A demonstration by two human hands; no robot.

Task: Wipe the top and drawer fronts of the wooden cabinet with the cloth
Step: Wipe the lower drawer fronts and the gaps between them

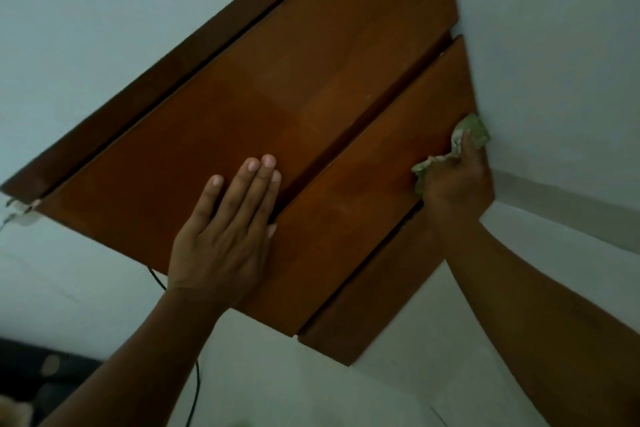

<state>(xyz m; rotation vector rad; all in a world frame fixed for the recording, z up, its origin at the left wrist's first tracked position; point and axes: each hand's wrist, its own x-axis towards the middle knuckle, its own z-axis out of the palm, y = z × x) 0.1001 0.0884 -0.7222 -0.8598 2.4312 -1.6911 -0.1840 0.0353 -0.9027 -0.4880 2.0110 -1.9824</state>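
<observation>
Reddish-brown glossy wooden cabinet [277,97] fills centre frame, seen at a slant, its panels split by dark gaps. Left hand [221,232] lies flat on the broad panel at lower centre, fingers straight and together, fingertips just beside the gap. Right hand [453,184] at centre right, fingers curled around a crumpled pale green cloth [474,130], holding it against the right end of the narrower panel. Cloth pokes out above and left of that hand. The gap runs between the hands, which are well apart. Thin dark cable [197,381] hangs at lower left.
</observation>
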